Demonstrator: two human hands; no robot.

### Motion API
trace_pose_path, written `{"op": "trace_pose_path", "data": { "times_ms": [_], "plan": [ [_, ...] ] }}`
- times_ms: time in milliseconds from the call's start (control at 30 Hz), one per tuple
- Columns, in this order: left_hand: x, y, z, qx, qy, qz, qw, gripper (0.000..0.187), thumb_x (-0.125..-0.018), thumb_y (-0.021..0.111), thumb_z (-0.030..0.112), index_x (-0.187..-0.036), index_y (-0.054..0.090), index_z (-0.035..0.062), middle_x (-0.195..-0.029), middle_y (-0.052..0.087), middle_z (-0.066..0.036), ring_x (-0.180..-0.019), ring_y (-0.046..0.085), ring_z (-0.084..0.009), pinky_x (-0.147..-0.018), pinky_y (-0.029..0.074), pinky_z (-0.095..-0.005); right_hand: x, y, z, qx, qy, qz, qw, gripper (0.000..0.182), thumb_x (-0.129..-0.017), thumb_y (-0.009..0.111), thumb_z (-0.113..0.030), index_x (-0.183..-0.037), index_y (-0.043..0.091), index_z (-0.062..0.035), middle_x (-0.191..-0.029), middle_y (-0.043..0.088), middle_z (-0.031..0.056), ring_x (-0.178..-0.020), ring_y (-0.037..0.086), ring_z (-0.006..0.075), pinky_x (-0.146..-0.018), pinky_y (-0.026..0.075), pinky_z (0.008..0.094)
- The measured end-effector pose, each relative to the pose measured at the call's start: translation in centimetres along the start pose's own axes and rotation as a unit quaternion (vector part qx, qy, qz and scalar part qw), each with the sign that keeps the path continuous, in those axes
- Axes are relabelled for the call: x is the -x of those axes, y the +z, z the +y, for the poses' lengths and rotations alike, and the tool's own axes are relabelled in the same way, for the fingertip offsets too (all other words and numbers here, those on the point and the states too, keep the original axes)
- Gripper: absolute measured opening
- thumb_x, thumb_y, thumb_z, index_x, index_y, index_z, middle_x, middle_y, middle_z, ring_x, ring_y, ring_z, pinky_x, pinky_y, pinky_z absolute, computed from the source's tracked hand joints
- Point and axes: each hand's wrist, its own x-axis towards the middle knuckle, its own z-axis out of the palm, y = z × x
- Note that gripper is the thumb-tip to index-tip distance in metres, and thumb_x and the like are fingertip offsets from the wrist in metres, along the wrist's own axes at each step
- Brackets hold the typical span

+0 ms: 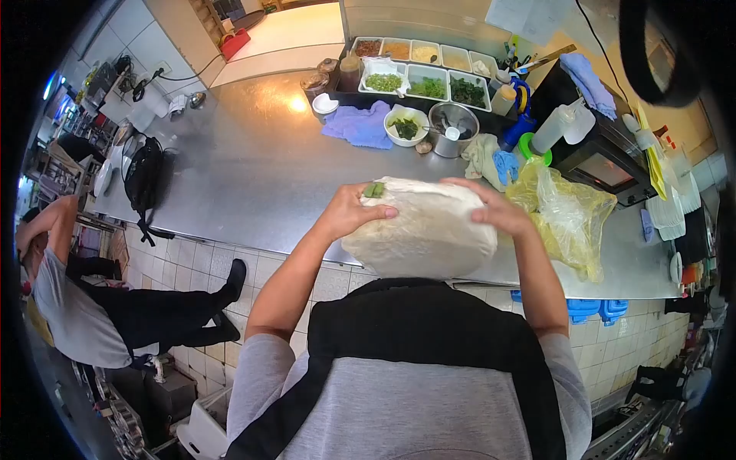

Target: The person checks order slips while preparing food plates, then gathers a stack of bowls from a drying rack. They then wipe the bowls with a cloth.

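Between my hands, in front of my chest, is a large pale, rounded bundle [429, 226] that looks plastic-wrapped; its contents I cannot make out. A small green patch [373, 189] shows at its upper left corner. My left hand [349, 211] grips the left side, thumb lying across the near face. On the right edge, my right hand [494, 208] holds it with bent fingers. The bundle is tilted toward me at the near edge of the steel counter [253, 169]. Some fingertips are hidden behind it.
Tubs of chopped greens [425, 83] line the counter's back. Before them are a purple cloth [359, 125], a white bowl [406, 126] and a metal pot [452, 126]. Yellow plastic bags [563, 215] and a black oven [606, 157] stand right. At left are a black bag [144, 176] and a person [84, 307].
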Motion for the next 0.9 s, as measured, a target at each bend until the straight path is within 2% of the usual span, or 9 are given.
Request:
{"op": "trace_pose_path", "data": {
  "times_ms": [67,167,267,367,533,633,733,800,900],
  "plan": [
    [0.0,0.3,-0.9,0.058,0.011,0.063,0.996,0.048,-0.076,0.076,0.031,-0.111,0.061,0.0002,-0.091,0.068,-0.009,-0.082,0.059,-0.012,-0.075,0.049,-0.0292,1.8,2.5,1.8,0.043,-0.016,0.137,0.99,0.072,-0.084,0.063,-0.029,-0.144,0.026,-0.0119,-0.127,0.055,0.0165,-0.108,0.059,0.0293,-0.091,0.045,0.0362],
    [-2.0,1.8,-0.9,-0.063,0.036,0.121,0.99,0.043,-0.079,0.071,0.026,-0.11,0.06,-0.0006,-0.081,0.068,-0.014,-0.072,0.064,-0.0194,-0.069,0.05,-0.0328,1.7,5.6,-5.8,0.37,0.057,0.112,0.921,0.065,-0.086,0.056,-0.019,-0.143,0.027,-0.0072,-0.1,0.065,0.0195,-0.075,0.066,0.0355,-0.069,0.052,0.0428],
    [-0.7,2.2,1.5,-0.28,0.044,0.143,0.948,0.043,-0.079,0.067,0.028,-0.11,0.06,-0.0014,-0.072,0.063,-0.021,-0.066,0.064,-0.0338,-0.062,0.05,-0.0411,0.9,7.9,-5.4,0.466,-0.04,0.113,0.877,0.064,-0.084,0.052,-0.014,-0.143,0.027,-0.0069,-0.077,0.065,0.0202,-0.059,0.062,0.0372,-0.057,0.05,0.0476],
    [0.6,3.2,2.5,-0.311,0.154,0.182,0.92,0.041,-0.077,0.065,0.022,-0.109,0.06,-0.0031,-0.068,0.062,-0.021,-0.062,0.061,-0.0372,-0.056,0.048,-0.0438,-0.7,9.0,-6.2,0.536,0.109,0.145,0.825,0.065,-0.08,0.058,-0.012,-0.14,0.033,-0.0112,-0.077,0.063,0.0231,-0.064,0.061,0.039,-0.06,0.049,0.0473],
    [2.4,3.9,3.3,-0.356,0.223,0.126,0.899,0.045,-0.077,0.063,0.019,-0.114,0.056,-0.0041,-0.072,0.064,-0.021,-0.06,0.062,-0.0356,-0.056,0.05,-0.0441,-4.3,4.4,-0.6,0.489,0.091,0.216,0.84,0.053,-0.083,0.055,-0.013,-0.134,0.041,-0.0076,-0.07,0.062,0.0229,-0.061,0.061,0.0381,-0.058,0.049,0.0488],
    [1.6,3.0,2.2,-0.365,0.148,0.194,0.898,0.035,-0.081,0.061,0.021,-0.109,0.061,0.0005,-0.071,0.063,-0.02,-0.061,0.062,-0.0354,-0.056,0.049,-0.0435,-3.3,4.9,-1.3,0.489,0.046,0.22,0.843,0.048,-0.085,0.056,-0.02,-0.129,0.045,-0.0064,-0.068,0.062,0.0215,-0.06,0.062,0.0374,-0.057,0.049,0.0484],
    [-0.5,1.4,-0.8,-0.316,0.021,0.201,0.927,0.028,-0.084,0.06,0.025,-0.099,0.064,0.002,-0.065,0.061,-0.021,-0.059,0.061,-0.0367,-0.054,0.048,-0.0446,-1.8,7.9,-4.6,0.508,-0.049,0.211,0.834,0.044,-0.086,0.059,-0.029,-0.122,0.05,-0.0055,-0.067,0.062,0.0196,-0.061,0.062,0.0361,-0.054,0.049,0.0463],
    [0.0,1.8,-0.1,-0.293,0.043,0.216,0.931,0.027,-0.085,0.059,0.028,-0.094,0.064,0.0043,-0.06,0.059,-0.022,-0.058,0.06,-0.0377,-0.054,0.048,-0.0455,-1.4,9.0,-5.5,0.499,-0.035,0.206,0.841,0.043,-0.088,0.057,-0.028,-0.123,0.051,-0.0039,-0.078,0.064,0.0228,-0.068,0.063,0.0366,-0.06,0.049,0.0467],
    [2.5,3.5,1.2,-0.267,0.147,0.227,0.925,0.031,-0.08,0.062,0.026,-0.102,0.062,0.0037,-0.07,0.063,-0.022,-0.063,0.062,-0.0391,-0.058,0.049,-0.0478,-2.7,6.6,-4.1,0.511,0.118,0.224,0.821,0.038,-0.091,0.053,-0.03,-0.114,0.057,-0.0001,-0.084,0.064,0.0238,-0.07,0.064,0.037,-0.061,0.049,0.046]
  ]
}}
